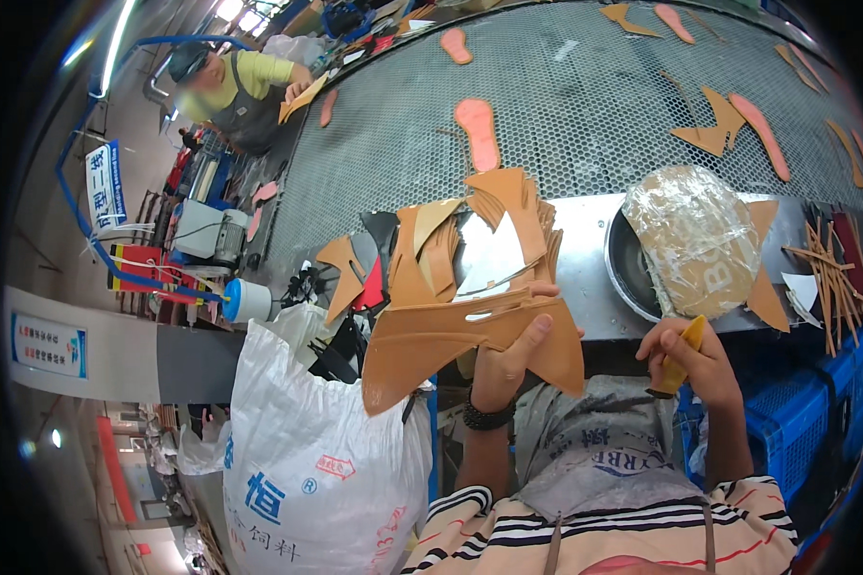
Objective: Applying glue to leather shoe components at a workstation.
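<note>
My left hand is closed on a tan shoe upper piece, with the thumb on its face. The piece is broad and curved, and hangs over the table's front edge. Lower right of it, my right hand grips a yellow-handled tool with a dark tip pointing down; its exact kind I cannot make out. Just beyond the held piece, more tan upper pieces are stacked, with white sheets among them. Beyond my right hand, a plastic-wrapped brown board partly covers a round dark pan.
A perforated conveyor carries pink insoles and tan pieces. Thin sticks lie at the right, above a blue crate. A white sack stands at my left. Another person works at the far left.
</note>
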`<control>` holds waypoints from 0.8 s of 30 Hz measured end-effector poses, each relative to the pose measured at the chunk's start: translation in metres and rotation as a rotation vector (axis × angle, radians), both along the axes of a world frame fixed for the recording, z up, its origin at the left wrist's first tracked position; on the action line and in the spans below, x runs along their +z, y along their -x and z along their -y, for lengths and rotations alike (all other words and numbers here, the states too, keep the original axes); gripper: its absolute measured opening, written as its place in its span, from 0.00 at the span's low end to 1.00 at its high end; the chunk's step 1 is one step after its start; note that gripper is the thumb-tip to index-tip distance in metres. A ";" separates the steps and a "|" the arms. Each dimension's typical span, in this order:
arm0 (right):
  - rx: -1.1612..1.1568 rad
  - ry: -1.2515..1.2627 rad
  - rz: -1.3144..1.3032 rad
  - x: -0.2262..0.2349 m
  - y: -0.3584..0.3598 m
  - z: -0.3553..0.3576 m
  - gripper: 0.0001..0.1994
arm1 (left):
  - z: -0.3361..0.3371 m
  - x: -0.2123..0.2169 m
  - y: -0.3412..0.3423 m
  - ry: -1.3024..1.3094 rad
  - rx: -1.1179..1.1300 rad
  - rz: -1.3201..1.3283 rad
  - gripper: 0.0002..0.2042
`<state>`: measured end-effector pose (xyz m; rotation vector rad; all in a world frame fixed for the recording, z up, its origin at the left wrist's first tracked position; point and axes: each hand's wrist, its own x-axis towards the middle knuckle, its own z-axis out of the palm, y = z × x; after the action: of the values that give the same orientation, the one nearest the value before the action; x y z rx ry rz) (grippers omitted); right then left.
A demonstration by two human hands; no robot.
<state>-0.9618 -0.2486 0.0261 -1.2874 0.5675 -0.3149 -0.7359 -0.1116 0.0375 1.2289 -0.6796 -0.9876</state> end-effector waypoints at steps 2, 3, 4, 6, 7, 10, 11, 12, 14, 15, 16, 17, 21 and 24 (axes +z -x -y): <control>0.006 0.035 0.021 -0.006 -0.001 0.001 0.22 | -0.004 -0.007 0.000 0.041 0.068 -0.006 0.15; -0.034 0.023 0.036 -0.006 -0.003 0.001 0.20 | -0.005 -0.012 -0.001 0.062 0.101 -0.008 0.14; -0.076 0.010 0.049 -0.005 -0.005 0.000 0.18 | -0.007 -0.017 -0.005 0.127 0.068 -0.095 0.14; -0.207 0.075 0.090 -0.006 -0.010 -0.001 0.14 | -0.011 -0.026 -0.016 0.257 0.000 -0.269 0.13; -0.291 0.152 0.111 -0.010 -0.013 -0.001 0.11 | -0.012 -0.032 -0.017 0.198 0.058 -0.271 0.15; -0.333 0.249 0.010 0.002 -0.016 0.007 0.06 | -0.007 -0.035 -0.016 0.072 0.121 -0.220 0.21; -0.332 0.287 -0.007 0.003 -0.018 0.008 0.07 | -0.002 -0.023 -0.011 0.065 0.068 -0.169 0.22; -0.332 0.324 -0.023 0.003 -0.020 0.010 0.07 | 0.002 -0.017 -0.008 0.057 0.014 -0.117 0.24; -0.331 0.523 -0.009 -0.006 -0.019 0.015 0.09 | 0.006 -0.022 -0.012 0.003 -0.186 -0.078 0.26; -0.330 0.621 -0.004 -0.011 -0.020 0.019 0.10 | 0.006 -0.023 -0.014 -0.047 -0.265 -0.113 0.26; -0.352 0.667 -0.010 -0.015 -0.020 0.023 0.10 | 0.006 -0.024 -0.012 -0.100 -0.344 -0.153 0.27; -0.383 0.713 -0.041 -0.019 -0.019 0.023 0.10 | 0.005 -0.031 -0.007 -0.149 -0.327 -0.159 0.23; -0.407 0.918 -0.095 -0.025 -0.026 0.030 0.08 | -0.004 -0.055 -0.003 -0.292 -0.040 -0.016 0.16; -0.402 1.012 -0.083 -0.036 -0.026 0.033 0.08 | 0.007 -0.059 0.008 -0.212 0.125 0.116 0.15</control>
<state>-0.9362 -0.2815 -0.0095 -2.1582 0.7753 -0.9690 -0.7443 -0.1188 -0.0210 1.5055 -0.5910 -0.9061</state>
